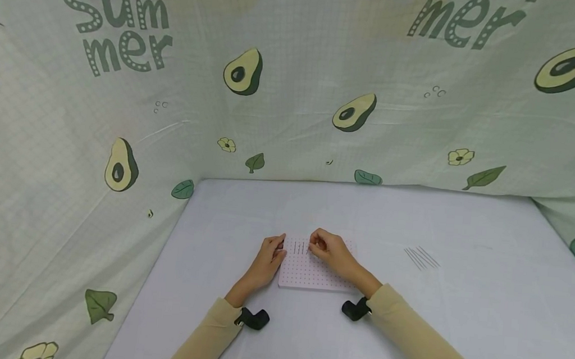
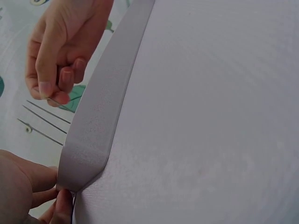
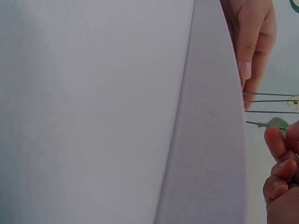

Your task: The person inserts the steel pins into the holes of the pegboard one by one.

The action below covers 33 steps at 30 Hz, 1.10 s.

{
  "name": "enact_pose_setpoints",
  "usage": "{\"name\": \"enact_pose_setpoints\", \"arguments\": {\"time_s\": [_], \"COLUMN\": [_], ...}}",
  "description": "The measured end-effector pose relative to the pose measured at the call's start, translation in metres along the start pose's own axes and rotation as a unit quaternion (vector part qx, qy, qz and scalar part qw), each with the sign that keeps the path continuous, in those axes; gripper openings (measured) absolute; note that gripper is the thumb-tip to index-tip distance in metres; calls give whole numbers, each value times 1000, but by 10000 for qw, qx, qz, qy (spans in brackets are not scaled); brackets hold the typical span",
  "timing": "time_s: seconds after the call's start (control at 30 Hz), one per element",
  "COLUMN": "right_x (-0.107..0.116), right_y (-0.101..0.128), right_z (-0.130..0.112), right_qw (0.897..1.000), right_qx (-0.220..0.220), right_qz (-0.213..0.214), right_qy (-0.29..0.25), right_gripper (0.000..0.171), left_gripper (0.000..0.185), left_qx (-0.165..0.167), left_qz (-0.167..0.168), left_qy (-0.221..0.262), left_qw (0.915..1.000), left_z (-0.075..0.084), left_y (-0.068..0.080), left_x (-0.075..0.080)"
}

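A pale pink pegboard [image 1: 312, 277] with rows of small holes lies on the table. My left hand [image 1: 263, 263] holds its left edge near the far corner, with fingertips against the side in the left wrist view. Three thin metal pins [image 1: 299, 248] stand upright in the board near that corner. Just right of them, my right hand [image 1: 333, 254] pinches another thin metal pin [image 3: 266, 124] between thumb and index finger. This pin points down at the board, its lower tip close to the surface; whether it sits in a hole I cannot tell.
Several loose metal pins [image 1: 421, 258] lie side by side on the white table [image 1: 485, 308], right of the board. A patterned curtain [image 1: 298, 45] hangs behind and at the left. Black wrist cameras [image 1: 355, 309] sit on both sleeves.
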State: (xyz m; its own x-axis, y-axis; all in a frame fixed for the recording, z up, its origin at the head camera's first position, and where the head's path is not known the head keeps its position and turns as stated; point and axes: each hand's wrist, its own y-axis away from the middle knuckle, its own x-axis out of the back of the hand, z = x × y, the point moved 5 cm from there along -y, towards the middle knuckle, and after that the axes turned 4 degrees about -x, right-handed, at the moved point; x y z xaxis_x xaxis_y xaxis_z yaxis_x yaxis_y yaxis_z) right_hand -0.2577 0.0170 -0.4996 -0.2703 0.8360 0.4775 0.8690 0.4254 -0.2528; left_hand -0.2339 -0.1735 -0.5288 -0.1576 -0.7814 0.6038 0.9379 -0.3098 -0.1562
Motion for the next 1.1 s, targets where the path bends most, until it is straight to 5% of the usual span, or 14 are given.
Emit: {"name": "enact_pose_setpoints", "arguments": {"time_s": [0.37,1.1], "right_x": [-3,6], "right_y": [0,7], "right_z": [0,6], "right_qw": [9997,9993], "right_qx": [245,-129], "right_qz": [46,159], "right_qy": [-5,314], "right_gripper": [5,4], "left_gripper": [50,49], "left_qx": [102,-25], "left_qz": [9,10], "left_qy": [0,-131], "left_qw": [9999,9999], "left_z": [0,2], "left_y": [0,0], "left_x": [0,1]}}
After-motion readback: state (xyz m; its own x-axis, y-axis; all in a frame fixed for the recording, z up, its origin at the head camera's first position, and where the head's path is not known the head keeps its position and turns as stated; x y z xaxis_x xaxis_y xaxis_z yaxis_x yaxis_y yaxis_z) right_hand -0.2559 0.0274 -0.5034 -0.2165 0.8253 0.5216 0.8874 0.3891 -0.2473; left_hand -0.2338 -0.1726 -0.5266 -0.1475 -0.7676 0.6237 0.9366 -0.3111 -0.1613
